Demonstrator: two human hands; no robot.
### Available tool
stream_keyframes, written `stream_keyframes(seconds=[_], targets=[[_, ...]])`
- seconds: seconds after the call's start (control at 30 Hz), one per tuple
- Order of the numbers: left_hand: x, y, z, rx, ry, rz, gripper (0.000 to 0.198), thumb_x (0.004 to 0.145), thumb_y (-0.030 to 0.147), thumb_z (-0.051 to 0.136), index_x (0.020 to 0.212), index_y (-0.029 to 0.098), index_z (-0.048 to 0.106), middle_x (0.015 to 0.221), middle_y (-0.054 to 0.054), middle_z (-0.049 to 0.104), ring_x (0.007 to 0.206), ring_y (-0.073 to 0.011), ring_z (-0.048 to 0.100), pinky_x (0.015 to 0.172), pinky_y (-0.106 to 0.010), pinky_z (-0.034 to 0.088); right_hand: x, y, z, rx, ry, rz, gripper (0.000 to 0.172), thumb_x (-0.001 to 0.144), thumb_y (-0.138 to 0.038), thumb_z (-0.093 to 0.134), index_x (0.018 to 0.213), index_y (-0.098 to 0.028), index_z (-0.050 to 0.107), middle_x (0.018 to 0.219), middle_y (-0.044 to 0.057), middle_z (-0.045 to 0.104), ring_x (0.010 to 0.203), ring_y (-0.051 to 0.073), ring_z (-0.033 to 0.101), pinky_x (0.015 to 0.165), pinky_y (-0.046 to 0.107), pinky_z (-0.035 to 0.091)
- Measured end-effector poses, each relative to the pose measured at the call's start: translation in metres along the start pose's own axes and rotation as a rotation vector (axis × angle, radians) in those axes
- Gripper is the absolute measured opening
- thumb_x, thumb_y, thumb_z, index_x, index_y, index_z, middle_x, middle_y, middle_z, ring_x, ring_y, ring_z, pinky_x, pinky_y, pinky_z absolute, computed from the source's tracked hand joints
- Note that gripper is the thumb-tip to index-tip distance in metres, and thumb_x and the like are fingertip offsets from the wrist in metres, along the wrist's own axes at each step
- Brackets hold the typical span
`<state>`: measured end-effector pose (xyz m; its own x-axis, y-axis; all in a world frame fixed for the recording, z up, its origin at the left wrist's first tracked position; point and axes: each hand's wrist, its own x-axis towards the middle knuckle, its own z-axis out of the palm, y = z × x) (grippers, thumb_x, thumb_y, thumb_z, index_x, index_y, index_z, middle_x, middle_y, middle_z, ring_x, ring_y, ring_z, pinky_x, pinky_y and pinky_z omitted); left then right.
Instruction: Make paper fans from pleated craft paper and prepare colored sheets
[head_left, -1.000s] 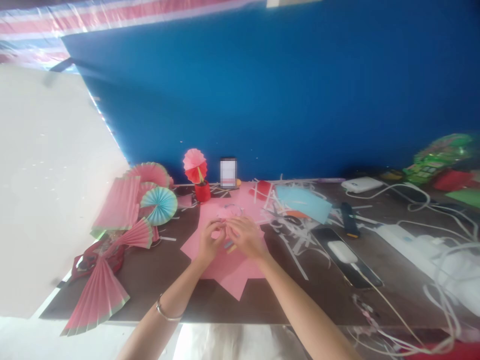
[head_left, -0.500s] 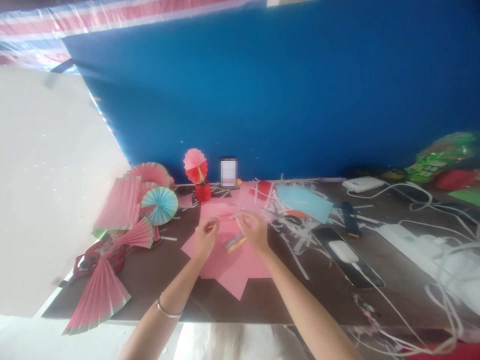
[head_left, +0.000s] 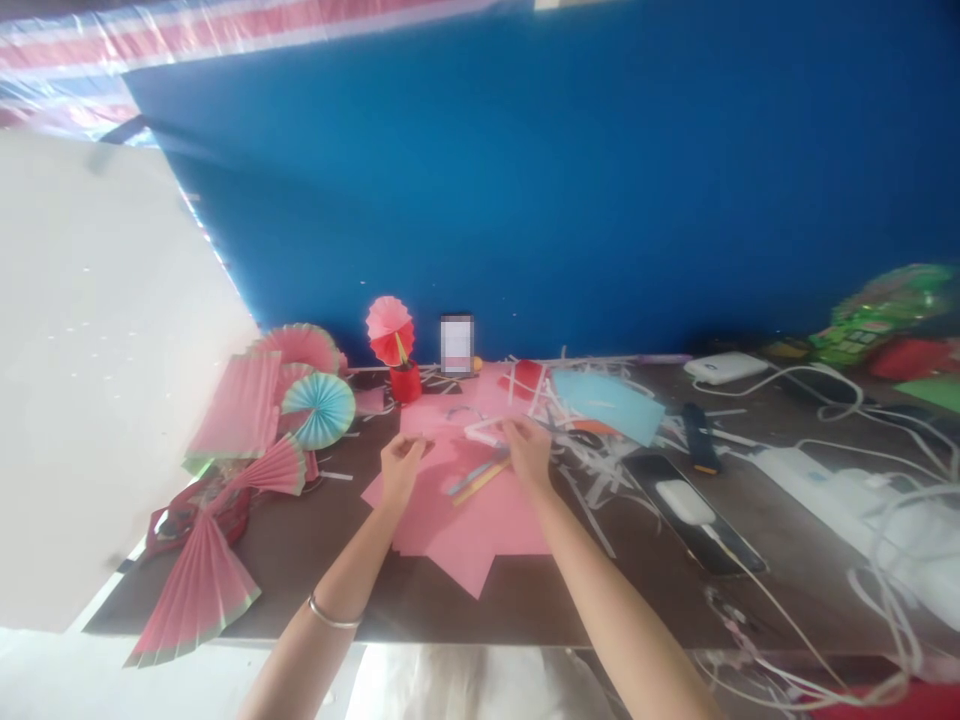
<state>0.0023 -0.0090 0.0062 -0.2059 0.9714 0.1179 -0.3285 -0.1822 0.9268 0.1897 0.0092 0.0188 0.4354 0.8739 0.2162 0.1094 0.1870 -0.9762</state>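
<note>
My right hand (head_left: 529, 452) pinches a thin white paper strip (head_left: 480, 431), which is bent and points leftward over the pink paper sheets (head_left: 450, 525). Apart from it, my left hand (head_left: 402, 467) has thumb and fingers pressed together above the left side of the pink sheets; whatever may be between them is too small to make out. Between the hands, a grey strip (head_left: 474, 476) and a yellow strip (head_left: 481, 483) lie slanted on the pink paper. A thin, curved greyish piece (head_left: 465, 411) rests just behind them.
Folded pink paper fans (head_left: 199, 590) and a blue pleated rosette (head_left: 319, 411) lie at left. A paper flower (head_left: 390, 332) stands in a red pot (head_left: 406, 382). At right are paper scraps (head_left: 600, 470), scissors (head_left: 581, 436), a phone (head_left: 724, 545), a power strip (head_left: 810, 485) and tangled cables.
My hands have moved apart, the left one to the left and the right one to the right. The bent white strip now shows clearly in the right hand's fingers.
</note>
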Motion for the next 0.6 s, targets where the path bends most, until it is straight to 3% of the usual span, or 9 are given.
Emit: stream_keyframes(seconds=[0.4, 0.6], targets=[[0.0, -0.003, 0.001, -0.012, -0.035, -0.007, 0.015, 0.063, 0.026, 0.07, 0.065, 0.013, 0.063, 0.069, -0.004, 0.068, 0.072, -0.0182, 0.067, 0.084, -0.038, 0.051, 0.003, 0.001, 0.0, 0.167, -0.021, 0.074, 0.014, 0.068, -0.027, 0.053, 0.063, -0.017, 0.06, 0.062, 0.001, 0.064, 0.068, 0.018, 0.061, 0.063, 0.028, 0.046], [0.001, 0.0, 0.003, -0.065, -0.023, -0.082, 0.022, 0.059, 0.03, 0.072, 0.064, 0.011, 0.062, 0.068, -0.007, 0.069, 0.072, -0.0211, 0.067, 0.083, -0.042, 0.051, 0.011, 0.011, -0.001, 0.239, -0.026, 0.11, 0.015, 0.065, -0.034, 0.06, 0.063, -0.019, 0.059, 0.062, -0.001, 0.062, 0.066, 0.016, 0.059, 0.064, 0.028, 0.046]])
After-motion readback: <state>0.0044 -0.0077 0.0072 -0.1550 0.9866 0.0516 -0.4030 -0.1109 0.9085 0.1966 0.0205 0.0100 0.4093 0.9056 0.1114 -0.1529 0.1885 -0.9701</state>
